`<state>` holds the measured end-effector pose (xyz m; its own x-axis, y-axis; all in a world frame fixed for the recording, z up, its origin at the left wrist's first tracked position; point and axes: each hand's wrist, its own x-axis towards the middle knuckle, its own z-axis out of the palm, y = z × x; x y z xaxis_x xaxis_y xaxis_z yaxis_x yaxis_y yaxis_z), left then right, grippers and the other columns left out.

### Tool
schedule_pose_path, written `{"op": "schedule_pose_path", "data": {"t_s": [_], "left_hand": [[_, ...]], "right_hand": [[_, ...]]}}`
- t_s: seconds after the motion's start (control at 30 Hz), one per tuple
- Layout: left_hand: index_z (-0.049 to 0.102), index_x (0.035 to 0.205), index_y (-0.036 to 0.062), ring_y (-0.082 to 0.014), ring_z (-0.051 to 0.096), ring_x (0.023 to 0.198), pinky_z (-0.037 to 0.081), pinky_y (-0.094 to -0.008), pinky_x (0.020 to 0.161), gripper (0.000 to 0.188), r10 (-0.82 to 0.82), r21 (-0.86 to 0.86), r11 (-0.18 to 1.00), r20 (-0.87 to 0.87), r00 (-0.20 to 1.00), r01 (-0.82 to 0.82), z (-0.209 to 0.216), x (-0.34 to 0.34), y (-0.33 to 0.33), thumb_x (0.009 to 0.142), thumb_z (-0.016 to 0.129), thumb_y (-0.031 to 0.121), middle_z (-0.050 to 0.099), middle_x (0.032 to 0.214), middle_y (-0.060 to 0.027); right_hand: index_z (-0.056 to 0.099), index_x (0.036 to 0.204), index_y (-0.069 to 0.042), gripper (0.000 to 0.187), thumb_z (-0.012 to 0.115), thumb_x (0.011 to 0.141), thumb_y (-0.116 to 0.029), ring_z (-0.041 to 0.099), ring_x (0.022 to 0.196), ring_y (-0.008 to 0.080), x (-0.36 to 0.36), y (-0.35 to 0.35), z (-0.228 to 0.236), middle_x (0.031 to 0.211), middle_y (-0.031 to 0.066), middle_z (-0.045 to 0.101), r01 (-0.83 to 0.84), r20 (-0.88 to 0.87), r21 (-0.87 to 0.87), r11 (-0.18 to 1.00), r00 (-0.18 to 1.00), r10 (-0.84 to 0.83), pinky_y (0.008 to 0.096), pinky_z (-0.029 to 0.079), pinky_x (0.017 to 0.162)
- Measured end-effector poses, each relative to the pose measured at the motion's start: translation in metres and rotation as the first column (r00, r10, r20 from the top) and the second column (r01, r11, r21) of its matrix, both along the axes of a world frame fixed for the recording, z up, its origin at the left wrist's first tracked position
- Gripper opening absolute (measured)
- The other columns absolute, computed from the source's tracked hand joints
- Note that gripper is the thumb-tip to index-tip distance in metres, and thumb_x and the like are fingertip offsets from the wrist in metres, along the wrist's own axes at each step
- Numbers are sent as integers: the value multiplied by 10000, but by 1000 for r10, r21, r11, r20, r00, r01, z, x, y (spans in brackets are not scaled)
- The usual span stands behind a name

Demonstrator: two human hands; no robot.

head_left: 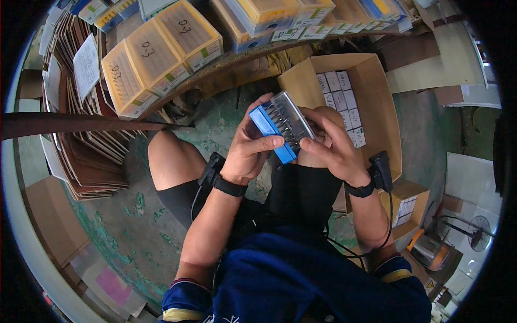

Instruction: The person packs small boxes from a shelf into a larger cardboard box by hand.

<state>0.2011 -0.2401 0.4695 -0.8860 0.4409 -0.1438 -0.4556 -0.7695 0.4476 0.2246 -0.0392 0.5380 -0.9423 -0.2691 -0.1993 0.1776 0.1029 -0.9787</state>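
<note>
Above my knees, I hold a small blue plastic case [263, 121] with a clear lid [293, 114] between both hands. A row of dark metal bits [282, 127] stands along its middle; their exact kind is too small to tell. My left hand [249, 144] is closed round the blue side, thumb pressed on its front. My right hand [337, 148] grips the clear lid side, its thumb near the lower corner. The lid appears tilted away from the blue base, though I cannot tell how far. Some fingers of both hands are hidden behind the case.
Yellow-lidded boxes [148, 51] line the bench's near edge, with more at the upper right. An open cardboard box [385, 116] holding small white boxes stands by my right knee. Stacked brown boards [94, 153] are at the left; a fan [478, 233] is at the right.
</note>
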Motion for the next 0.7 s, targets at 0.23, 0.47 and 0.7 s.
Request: {"op": "schedule_pose_path", "data": {"t_s": [0.23, 0.47, 0.7], "left_hand": [[393, 1493, 35, -242, 588, 1224, 469, -401, 1069, 815, 118, -9, 993, 38, 992, -118, -5, -1, 10, 774, 755, -95, 582, 1334, -98], [327, 1527, 54, -234, 582, 1215, 468, -401, 1066, 860, 163, 5, 987, 43, 986, -163, 13, 1, 20, 788, 730, -120, 569, 1324, -92], [274, 1546, 135, -227, 533, 1246, 450, -393, 1076, 935, 26, 16, 1000, -63, 998, -25, 15, -1, 15, 780, 747, -118, 503, 1353, -81]], "right_hand": [[439, 1418, 51, 607, 720, 956, -226, 687, 985, 206, -4, 2, -10, 1245, 185, 605, -61, -181, 244, 968, 978, 108, 341, 585, 772], [413, 1423, 57, 712, 797, 885, -206, 650, 1113, 288, 6, -18, -10, 1233, 209, 593, 30, -36, -15, 999, 999, -30, 351, 544, 897], [325, 1514, 67, 984, 897, 762, -207, 610, 1188, 343, 10, -17, -2, 1281, 255, 584, 50, -324, 362, 931, 943, 75, 415, 482, 1003]]}}
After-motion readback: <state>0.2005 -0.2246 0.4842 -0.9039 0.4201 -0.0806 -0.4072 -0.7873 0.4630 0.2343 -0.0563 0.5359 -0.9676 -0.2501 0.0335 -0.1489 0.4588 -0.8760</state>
